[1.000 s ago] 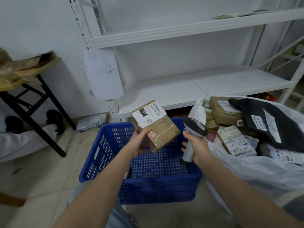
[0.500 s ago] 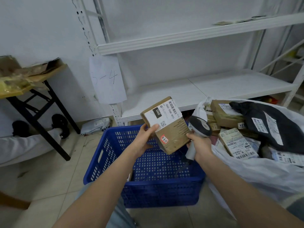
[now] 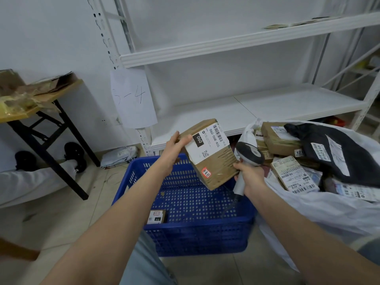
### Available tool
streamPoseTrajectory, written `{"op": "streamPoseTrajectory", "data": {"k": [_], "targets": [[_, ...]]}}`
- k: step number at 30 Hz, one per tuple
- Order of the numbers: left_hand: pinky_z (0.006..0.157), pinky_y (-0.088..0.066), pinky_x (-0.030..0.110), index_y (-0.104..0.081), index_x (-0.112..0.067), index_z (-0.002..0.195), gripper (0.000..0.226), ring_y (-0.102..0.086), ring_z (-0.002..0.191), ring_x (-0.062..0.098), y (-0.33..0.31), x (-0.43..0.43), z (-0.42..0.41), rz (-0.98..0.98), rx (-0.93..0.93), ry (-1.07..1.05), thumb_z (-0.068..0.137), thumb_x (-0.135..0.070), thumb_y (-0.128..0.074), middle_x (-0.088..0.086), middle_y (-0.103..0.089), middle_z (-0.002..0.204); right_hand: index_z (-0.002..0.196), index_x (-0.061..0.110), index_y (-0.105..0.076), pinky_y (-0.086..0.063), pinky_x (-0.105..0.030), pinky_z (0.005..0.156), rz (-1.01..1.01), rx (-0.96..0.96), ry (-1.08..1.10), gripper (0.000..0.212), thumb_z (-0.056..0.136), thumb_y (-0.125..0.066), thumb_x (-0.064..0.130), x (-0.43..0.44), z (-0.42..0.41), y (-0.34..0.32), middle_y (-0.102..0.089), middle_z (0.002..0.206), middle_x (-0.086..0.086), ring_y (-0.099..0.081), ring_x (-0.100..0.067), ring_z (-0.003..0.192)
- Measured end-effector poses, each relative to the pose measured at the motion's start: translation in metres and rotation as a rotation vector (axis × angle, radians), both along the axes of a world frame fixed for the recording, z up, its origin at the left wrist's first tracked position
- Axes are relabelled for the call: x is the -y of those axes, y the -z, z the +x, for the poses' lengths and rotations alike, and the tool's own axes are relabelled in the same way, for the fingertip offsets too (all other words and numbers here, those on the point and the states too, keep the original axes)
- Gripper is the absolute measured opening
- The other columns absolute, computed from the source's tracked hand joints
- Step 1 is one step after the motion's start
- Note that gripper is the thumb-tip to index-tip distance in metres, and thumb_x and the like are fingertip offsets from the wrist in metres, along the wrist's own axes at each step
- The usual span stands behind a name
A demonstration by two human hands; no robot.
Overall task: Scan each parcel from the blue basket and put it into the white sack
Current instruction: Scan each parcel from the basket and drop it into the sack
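My left hand grips a brown cardboard parcel by its upper left corner, holding it tilted above the blue basket. The parcel's white label with a barcode faces up. My right hand holds a grey handheld scanner by its handle, its head right beside the parcel's right edge. One small brown parcel lies at the basket's near left corner. The white sack stands open on the right, filled with several labelled parcels and a black bag.
A white metal shelf unit stands behind the basket, with a paper sheet hanging on its post. A wooden folding table stands at the left. A person's legs in white trousers and black shoes lie under it.
My left hand has lifted the parcel higher and to the right, turning it so the label's barcode points up. The scanner has closed in on the parcel's right edge.
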State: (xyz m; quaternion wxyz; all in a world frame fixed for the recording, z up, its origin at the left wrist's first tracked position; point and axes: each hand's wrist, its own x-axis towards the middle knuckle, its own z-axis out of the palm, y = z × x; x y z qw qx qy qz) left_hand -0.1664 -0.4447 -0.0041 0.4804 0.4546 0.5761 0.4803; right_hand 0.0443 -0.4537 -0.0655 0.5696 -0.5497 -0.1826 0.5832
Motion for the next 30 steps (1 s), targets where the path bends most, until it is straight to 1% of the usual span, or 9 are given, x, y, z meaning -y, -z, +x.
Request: {"op": "streamPoseTrajectory", "data": {"k": [2,4,8,11,13,15,17,21,30], "targets": [[0.109,-0.034,0.052,-0.039,-0.02,0.143,0.109,-0.049,0.126,0.023,0.001,0.0,-0.013,-0.074,-0.097,0.089,0.051,-0.068,-0.071,0.003,-0.055,0.136,0.074,0.011,-0.059,-0.052,-0.035,0.075,-0.015,0.075,-0.004,0.018,0.082,-0.069,-0.002,-0.002,0.004,-0.001,-0.06,0.081,-0.007,-0.06,-0.024,0.082],[0.108,-0.036,0.05,-0.055,-0.019,0.127,0.092,-0.055,0.118,0.021,0.006,0.0,-0.026,-0.142,-0.201,0.206,0.052,-0.069,-0.071,0.001,-0.065,0.121,0.071,0.012,-0.059,-0.051,-0.042,0.089,-0.01,0.158,-0.014,0.02,0.08,-0.07,-0.001,-0.004,0.008,-0.003,-0.06,0.077,-0.005,-0.061,-0.028,0.09],[0.108,-0.037,0.046,-0.056,-0.022,0.124,0.075,-0.056,0.117,0.02,0.015,0.006,-0.04,-0.34,-0.302,0.355,0.063,-0.064,-0.073,-0.001,-0.065,0.121,0.066,0.013,-0.061,-0.05,-0.049,0.095,0.015,0.273,-0.061,0.02,0.079,-0.072,0.003,-0.005,0.009,-0.009,-0.062,0.076,-0.005,-0.063,-0.029,0.092],[0.098,-0.043,0.039,-0.06,-0.02,0.118,0.043,-0.056,0.111,0.019,0.029,0.011,-0.046,-0.428,-0.224,0.334,0.084,-0.045,-0.064,0.001,-0.065,0.118,0.076,0.009,-0.065,-0.051,-0.046,0.092,0.045,0.321,-0.074,0.01,0.078,-0.073,0.005,-0.003,0.004,-0.013,-0.066,0.084,-0.008,-0.062,-0.025,0.088],[0.089,-0.047,0.034,-0.062,-0.016,0.116,0.036,-0.058,0.107,0.019,0.042,0.015,-0.05,-0.423,-0.112,0.234,0.087,-0.037,-0.064,0.003,-0.068,0.113,0.086,0.007,-0.064,-0.052,-0.044,0.087,0.049,0.356,-0.094,0.012,0.078,-0.074,0.007,0.0,0.003,-0.013,-0.065,0.086,-0.009,-0.061,-0.024,0.085],[0.087,-0.049,0.032,-0.062,-0.012,0.117,0.037,-0.061,0.108,0.02,0.058,0.021,-0.052,-0.413,-0.016,0.145,0.086,-0.032,-0.065,0.005,-0.071,0.11,0.087,0.008,-0.064,-0.05,-0.04,0.076,0.07,0.394,-0.095,0.012,0.08,-0.073,0.01,0.007,0.001,-0.011,-0.062,0.077,-0.003,-0.058,-0.019,0.076],[0.088,-0.05,0.033,-0.061,-0.007,0.118,0.037,-0.063,0.106,0.022,0.075,0.027,-0.052,-0.393,0.071,0.064,0.086,-0.024,-0.066,0.008,-0.071,0.108,0.083,0.015,-0.063,-0.05,-0.038,0.077,0.102,0.412,-0.1,0.01,0.081,-0.073,0.013,0.018,-0.002,-0.009,-0.061,0.076,0.002,-0.058,-0.018,0.079],[0.077,-0.053,0.03,-0.058,-0.002,0.121,0.038,-0.065,0.1,0.024,0.099,0.036,-0.041,-0.362,0.264,-0.064,0.085,-0.009,-0.065,0.012,-0.07,0.109,0.09,0.011,-0.067,-0.052,-0.027,0.064,0.064,0.311,-0.266,0.007,0.085,-0.071,0.014,0.047,-0.015,-0.004,-0.071,0.076,-0.003,-0.067,-0.017,0.069],[0.061,-0.054,0.022,-0.059,-0.006,0.12,0.042,-0.068,0.082,0.015,0.128,0.043,-0.021,-0.31,0.336,-0.07,0.079,-0.003,-0.071,0.009,-0.07,0.107,0.07,0.009,-0.069,-0.047,-0.021,0.048,-0.033,0.399,-0.455,0.017,0.084,-0.071,0.018,0.08,-0.042,0.001,-0.07,0.057,-0.003,-0.062,-0.008,0.045]]}}
